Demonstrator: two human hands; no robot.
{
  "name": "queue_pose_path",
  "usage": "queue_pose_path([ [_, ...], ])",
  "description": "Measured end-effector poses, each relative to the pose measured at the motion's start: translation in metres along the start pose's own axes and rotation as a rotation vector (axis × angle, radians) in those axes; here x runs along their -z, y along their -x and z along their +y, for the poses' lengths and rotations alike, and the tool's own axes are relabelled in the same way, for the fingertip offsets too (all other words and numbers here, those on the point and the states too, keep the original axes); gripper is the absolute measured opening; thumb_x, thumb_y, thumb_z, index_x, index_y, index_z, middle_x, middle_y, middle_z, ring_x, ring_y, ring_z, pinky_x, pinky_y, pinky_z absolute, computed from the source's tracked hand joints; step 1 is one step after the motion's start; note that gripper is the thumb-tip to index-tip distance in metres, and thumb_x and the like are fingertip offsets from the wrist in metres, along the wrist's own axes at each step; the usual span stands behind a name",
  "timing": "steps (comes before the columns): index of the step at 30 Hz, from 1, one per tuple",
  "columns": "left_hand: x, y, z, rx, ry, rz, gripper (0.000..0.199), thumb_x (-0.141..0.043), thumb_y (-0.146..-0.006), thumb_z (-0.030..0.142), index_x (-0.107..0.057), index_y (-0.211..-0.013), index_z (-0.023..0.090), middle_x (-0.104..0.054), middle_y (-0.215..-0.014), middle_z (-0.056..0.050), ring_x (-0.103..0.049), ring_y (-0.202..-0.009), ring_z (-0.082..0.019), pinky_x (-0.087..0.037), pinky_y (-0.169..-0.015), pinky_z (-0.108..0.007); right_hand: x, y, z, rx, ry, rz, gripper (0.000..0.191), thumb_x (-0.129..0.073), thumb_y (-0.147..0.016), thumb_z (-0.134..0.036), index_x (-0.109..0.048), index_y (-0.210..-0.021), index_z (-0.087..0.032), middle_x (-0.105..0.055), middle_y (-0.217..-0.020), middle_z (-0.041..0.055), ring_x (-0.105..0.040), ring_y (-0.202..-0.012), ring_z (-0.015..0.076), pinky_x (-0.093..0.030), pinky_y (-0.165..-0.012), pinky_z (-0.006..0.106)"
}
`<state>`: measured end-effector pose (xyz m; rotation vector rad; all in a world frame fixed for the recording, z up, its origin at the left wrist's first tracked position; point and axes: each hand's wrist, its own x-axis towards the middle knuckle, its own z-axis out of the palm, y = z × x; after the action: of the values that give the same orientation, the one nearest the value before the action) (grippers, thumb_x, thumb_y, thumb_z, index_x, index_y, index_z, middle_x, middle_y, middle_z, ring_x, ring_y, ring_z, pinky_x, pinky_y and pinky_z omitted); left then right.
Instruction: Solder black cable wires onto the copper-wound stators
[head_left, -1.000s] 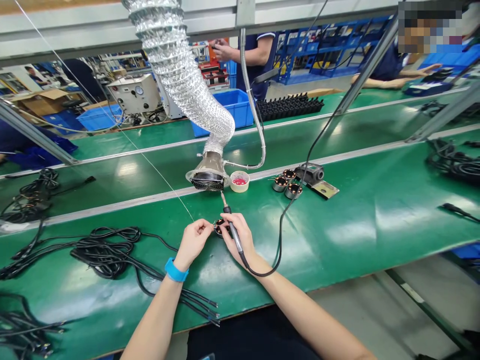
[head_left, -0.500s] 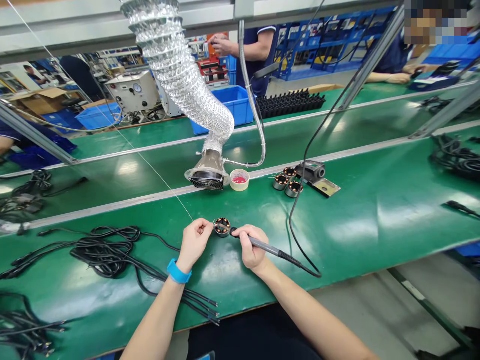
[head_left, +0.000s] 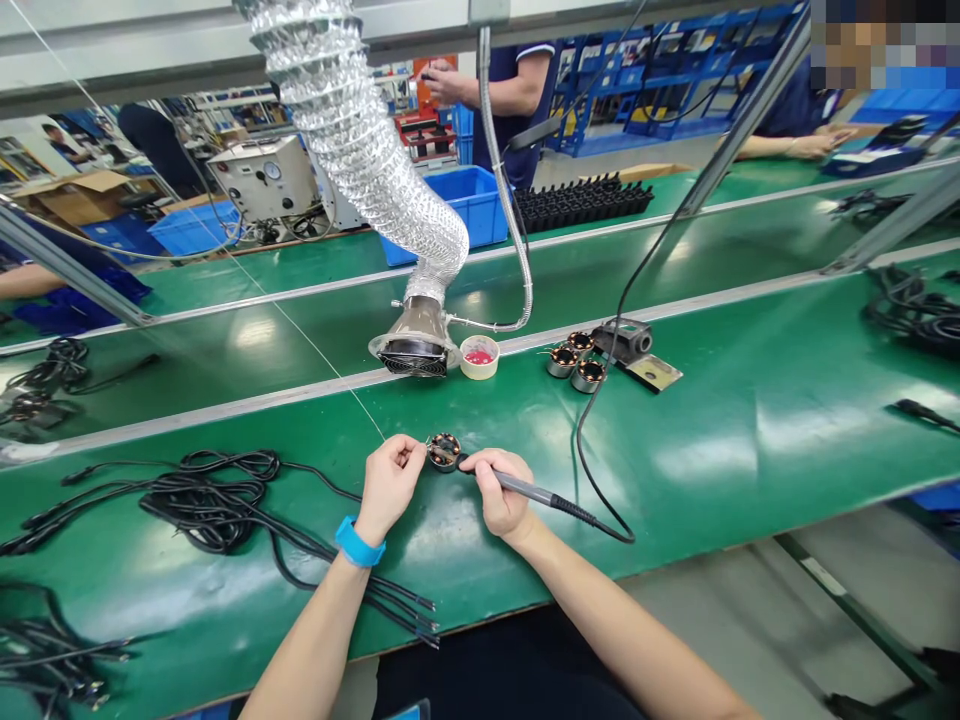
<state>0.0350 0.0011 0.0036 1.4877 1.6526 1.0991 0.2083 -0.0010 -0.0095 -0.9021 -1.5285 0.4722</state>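
Observation:
My right hand (head_left: 504,492) is closed around a grey soldering iron (head_left: 529,488), its tip end pointing left over a motor stator (head_left: 445,452) with copper windings. The stator lies on the green bench between my hands. Pinched in my left hand (head_left: 393,480) is thin solder wire (head_left: 319,350), which runs down from the upper left; its end by the stator is too small to make out. A blue band circles my left wrist. Three similar stators (head_left: 576,362) stand together farther back, beside a soldering iron stand (head_left: 628,342).
A fume extraction hose (head_left: 375,160) hangs down to a hood (head_left: 415,340) in front of me. Next to it sits a small round tub (head_left: 479,357) with something red inside. Black cables (head_left: 214,505) lie at left. Other people work beyond the bench.
The soldering iron and my right hand have shifted very slightly left, and the iron's cord has moved a little. My left hand has stayed almost still.

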Motion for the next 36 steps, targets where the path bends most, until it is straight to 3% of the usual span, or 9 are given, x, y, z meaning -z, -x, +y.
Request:
queue_pose_path([
  [8,0.000,-0.001,-0.002,-0.013,-0.001,-0.003,0.028,-0.057,-0.087,0.039,-0.062,-0.072,0.016,-0.053,-0.064,0.002,-0.042,-0.059,-0.012,-0.032,-0.055,-0.022,0.000,-0.002,-0.003,-0.013,-0.046,0.000,0.031,-0.045,-0.092,-0.026,-0.069,-0.074,-0.022,-0.065,-0.062,0.0002,-0.063,-0.058,0.0152,-0.051,-0.064,0.029],
  [15,-0.001,-0.001,-0.005,-0.009,-0.007,0.000,0.029,-0.058,-0.086,0.040,-0.063,-0.071,0.015,-0.053,-0.063,0.002,-0.042,-0.058,-0.011,-0.031,-0.055,-0.022,-0.001,0.003,0.004,-0.123,-0.060,0.051,0.034,-0.045,-0.094,-0.032,-0.070,-0.075,-0.020,-0.047,-0.044,-0.0035,-0.060,-0.052,0.0163,-0.049,-0.058,0.029],
  [36,-0.001,-0.002,-0.006,0.002,0.056,-0.006,0.028,-0.059,-0.086,0.039,-0.064,-0.074,0.015,-0.057,-0.066,0.000,-0.045,-0.060,-0.012,-0.034,-0.056,-0.023,-0.001,0.004,0.006,-0.125,-0.083,0.093,0.030,-0.046,-0.094,-0.029,-0.070,-0.077,-0.020,-0.050,-0.046,-0.0032,-0.061,-0.054,0.0162,-0.050,-0.059,0.029],
])
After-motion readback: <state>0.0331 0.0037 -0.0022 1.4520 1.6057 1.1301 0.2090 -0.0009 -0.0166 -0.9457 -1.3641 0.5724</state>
